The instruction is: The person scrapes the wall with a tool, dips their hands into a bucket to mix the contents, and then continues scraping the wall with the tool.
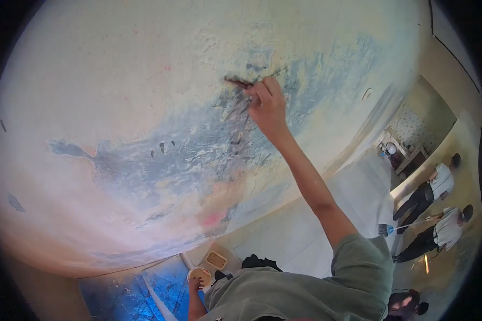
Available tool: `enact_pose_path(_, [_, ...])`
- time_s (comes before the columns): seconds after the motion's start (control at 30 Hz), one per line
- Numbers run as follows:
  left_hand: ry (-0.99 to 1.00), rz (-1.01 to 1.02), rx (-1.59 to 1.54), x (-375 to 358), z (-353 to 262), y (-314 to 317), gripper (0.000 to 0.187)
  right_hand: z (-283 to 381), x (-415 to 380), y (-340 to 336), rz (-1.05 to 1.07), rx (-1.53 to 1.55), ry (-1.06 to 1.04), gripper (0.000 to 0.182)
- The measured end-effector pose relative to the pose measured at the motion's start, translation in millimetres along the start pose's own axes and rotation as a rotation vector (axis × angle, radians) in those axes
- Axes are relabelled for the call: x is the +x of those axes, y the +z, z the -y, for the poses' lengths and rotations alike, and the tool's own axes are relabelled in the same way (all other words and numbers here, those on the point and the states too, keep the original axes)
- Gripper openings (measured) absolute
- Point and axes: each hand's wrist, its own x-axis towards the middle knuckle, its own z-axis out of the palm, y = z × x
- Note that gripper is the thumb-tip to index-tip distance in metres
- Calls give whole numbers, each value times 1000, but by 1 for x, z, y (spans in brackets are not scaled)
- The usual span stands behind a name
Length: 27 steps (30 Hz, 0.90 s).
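Note:
My right hand [268, 104] is raised high against the wall [144, 64], its fingers closed on a thin dark reddish-brown tool [238, 82]. The tool's far end meets a patch of grey-blue, rough, streaked surface [198, 139] on the pale wall. Low down near my body, my left hand [196, 283] grips a round tub [201, 274] with a light rim, fingers lying over its edge. Dark smears run across the wall around the tool and below it.
A rectangular tan container [216, 260] stands near the wall's foot. Blue sheeting [123, 294] covers floor at lower left. On the right are two people [442, 182], one holding a blue broom [386, 230]; another person [404, 305] is at lower right. Pale floor tiles [326, 214] run between.

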Motion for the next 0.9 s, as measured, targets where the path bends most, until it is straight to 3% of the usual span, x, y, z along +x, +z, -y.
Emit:
enact_pose_path(0.07, [-16, 24, 20, 13, -4, 0, 29, -22, 3, -8, 8, -7, 12, 19])
enact_pose_path(0.13, [116, 101, 22, 17, -6, -2, 30, -32, 6, -13, -90, 11, 131, 19])
enact_pose_path(0.2, [89, 80, 60, 7, -9, 1, 30, -31, -7, -5, -218, -17, 210, 18])
enact_pose_path(0.23, [69, 50, 92, -2, -17, 0, 30, -22, -24, -2, -70, 47, 188, 18])
enact_pose_path(0.27, [74, 48, 95, -1, -14, -1, 30, -15, -29, -7, -76, 46, 188, 18])
enact_pose_path(0.33, [-15, 74, 93, -2, -1, -5, 29, -9, -35, -14, 179, -146, -120, 19])
enact_pose_path(0.37, [-11, 63, 105, -7, 5, -8, 29, -29, -34, -10, -18, -126, -77, 20])
enact_pose_path(0.4, [-17, 59, 113, -14, 11, -12, 29, -33, -25, -12, -18, -129, -66, 20])
enact_pose_path(0.47, [-66, 16, 203, -23, 20, -15, 29, -39, -9, -17, -235, 104, 482, 21])
enact_pose_path(0.5, [-70, 17, 204, -26, 25, -16, 29, -39, -17, -6, -235, -14, 316, 21])
enact_pose_path(0.53, [-41, 36, 229, -32, 33, -21, 29, -32, -27, -2, -233, -16, 321, 21])
enact_pose_path(0.6, [-15, 45, 255, -35, 42, -28, 29, 3, -38, -4, 90, -90, -44, 21])
enact_pose_path(0.63, [20, 62, 297, -34, 45, -28, 29, 5, -33, -8, 93, -81, -84, 20])
enact_pose_path(0.67, [48, 79, 343, -41, 51, -30, 29, -6, -31, -9, 95, -72, -71, 20])
enact_pose_path(0.7, [-33, -36, 189, -53, 48, -24, 29, -26, -24, -8, -31, -29, 68, 20])
enact_pose_path(0.77, [-67, -55, 158, -54, 49, -24, 29, -37, -8, -15, -218, 2, 363, 18])
enact_pose_path(0.87, [-88, -69, 123, -55, 47, -15, 29, -14, -28, 1, -146, -75, 232, 18])
enact_pose_path(0.9, [-81, -74, 126, -55, 45, -13, 28, -3, -40, 4, -4, 13, 126, 19])
